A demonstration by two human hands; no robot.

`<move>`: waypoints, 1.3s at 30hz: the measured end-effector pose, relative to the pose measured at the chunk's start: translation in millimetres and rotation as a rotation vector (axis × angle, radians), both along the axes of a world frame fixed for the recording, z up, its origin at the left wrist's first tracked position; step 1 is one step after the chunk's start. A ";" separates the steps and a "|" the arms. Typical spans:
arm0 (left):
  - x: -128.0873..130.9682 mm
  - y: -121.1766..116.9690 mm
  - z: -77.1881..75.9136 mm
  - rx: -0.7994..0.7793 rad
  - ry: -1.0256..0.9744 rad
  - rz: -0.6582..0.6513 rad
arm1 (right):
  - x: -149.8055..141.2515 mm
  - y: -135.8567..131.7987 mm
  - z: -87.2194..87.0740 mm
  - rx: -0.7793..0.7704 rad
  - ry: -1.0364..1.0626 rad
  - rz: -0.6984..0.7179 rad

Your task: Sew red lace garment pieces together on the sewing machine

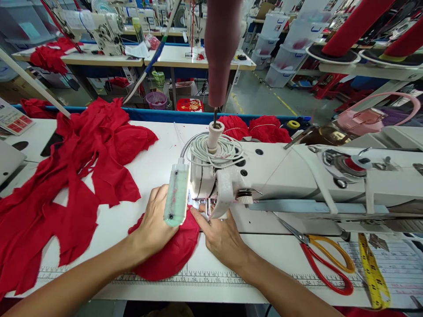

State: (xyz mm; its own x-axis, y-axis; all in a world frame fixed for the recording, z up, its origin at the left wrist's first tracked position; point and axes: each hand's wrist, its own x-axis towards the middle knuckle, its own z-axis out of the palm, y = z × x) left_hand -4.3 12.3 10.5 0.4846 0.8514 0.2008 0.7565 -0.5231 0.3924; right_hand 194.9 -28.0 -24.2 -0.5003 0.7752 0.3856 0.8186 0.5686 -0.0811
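Note:
Under the sewing machine head (201, 180) lies a rounded piece of red fabric (172, 259), its upper edge at the presser foot (209, 207). My left hand (153, 220) rests on the fabric's left side with fingers bent together over it; a pale green lamp (176, 193) hides the fingertips. My right hand (224, 240) is right of the presser foot, its thumb on the fabric's edge and its fingers closed, partly behind the machine parts. A big heap of red fabric strips (82, 176) spreads over the table's left side.
Scissors (325, 259) with red and orange handles lie right of my right hand, beside a yellow tape measure (373, 273) and a written sheet (399, 268). Red fabric bundles (253, 127) sit behind the machine. A printed ruler (211, 278) runs along the table's front edge.

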 end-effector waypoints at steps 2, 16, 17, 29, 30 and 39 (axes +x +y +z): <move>0.9 -18.7 1.8 0.111 0.065 -0.069 | -0.7 -1.2 0.0 -0.020 0.006 -0.004; -13.8 -32.1 -26.4 0.339 0.129 -0.211 | -1.7 -4.2 0.4 -0.020 -0.059 -0.064; -13.7 -32.1 -25.8 0.342 0.121 -0.209 | -2.0 -4.2 0.7 -0.023 -0.066 -0.072; -16.8 -27.7 -18.9 0.405 0.118 -0.230 | -1.2 -3.2 -3.6 -0.028 -0.038 -0.062; -17.9 -27.5 -20.0 0.408 0.109 -0.238 | -0.9 -3.3 -3.8 -0.026 -0.032 -0.061; -21.8 -28.5 -31.3 0.407 0.063 -0.234 | 13.4 -4.0 -9.7 0.074 0.113 -0.086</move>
State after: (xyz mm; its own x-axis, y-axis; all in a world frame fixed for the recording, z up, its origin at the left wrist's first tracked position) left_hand -26.1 -16.2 -20.8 0.6764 0.5756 0.4595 0.6155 -0.7844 0.0765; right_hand 208.3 -32.0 -33.9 -0.3833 0.7808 0.4934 0.8526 0.5046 -0.1362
